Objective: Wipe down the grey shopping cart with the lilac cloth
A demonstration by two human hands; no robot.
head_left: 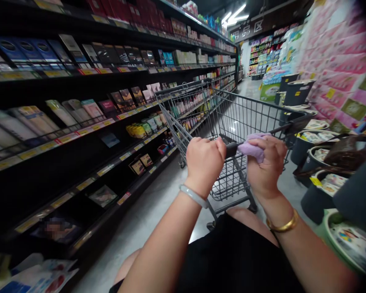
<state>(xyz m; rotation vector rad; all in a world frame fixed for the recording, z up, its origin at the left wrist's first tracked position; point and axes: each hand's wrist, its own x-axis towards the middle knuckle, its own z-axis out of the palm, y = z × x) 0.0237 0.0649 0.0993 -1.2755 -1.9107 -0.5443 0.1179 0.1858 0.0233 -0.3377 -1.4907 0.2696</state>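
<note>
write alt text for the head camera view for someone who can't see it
A person's left hand grips the handle of a wire shopping cart, while the right hand holds a light purple cloth against it. The cart stands in a store aisle, with dark shelves of packaged goods on the left and dark tubs and pink packages on the right.

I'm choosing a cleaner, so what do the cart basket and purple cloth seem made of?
Cart basket: probably metal, dull grey, judging by its thin wire grid. Purple cloth: likely fabric, matte, since it bunches in folds under the right hand.
</note>
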